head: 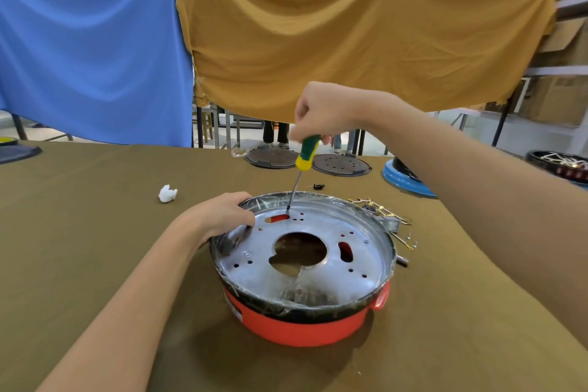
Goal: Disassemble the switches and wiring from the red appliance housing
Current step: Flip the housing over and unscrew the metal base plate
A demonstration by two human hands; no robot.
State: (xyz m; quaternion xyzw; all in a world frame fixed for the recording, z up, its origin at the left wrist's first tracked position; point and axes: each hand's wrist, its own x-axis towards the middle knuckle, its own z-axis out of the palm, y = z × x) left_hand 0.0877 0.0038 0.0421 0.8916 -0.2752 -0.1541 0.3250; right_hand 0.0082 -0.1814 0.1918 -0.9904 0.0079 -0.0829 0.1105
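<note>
Red housing (299, 326): nearest to the camera, it stands on the table, a little right of the middle, with a small red handle on its right side.
Metal plate (362, 259): silver and round, it sits inside the top of the housing; it has a big hole in the middle, two long slots and many small holes.
Left hand (219, 216): it rests on the far left rim of the housing, fingers curled over the edge and gripping it.
Right hand (321, 113): raised above the housing, fingers closed around the top of the screwdriver handle.
Screwdriver (304, 162): green and yellow handle, thin shaft nearly upright, leaning a little to the right; the tip touches the plate near its far edge, just beside a slot.
Wiring and switches (386, 219): loose wires and small metal parts lie on the table, just beside the right rim of the housing.
White scrap (167, 193): a small crumpled piece, left of the housing, apart from it.
Table (95, 232): covered with an olive-brown cloth.
Dark round plates (340, 165): two of them lie at the far edge of the table.
Cloths (350, 41): one blue and one mustard, hanging behind the table.
</note>
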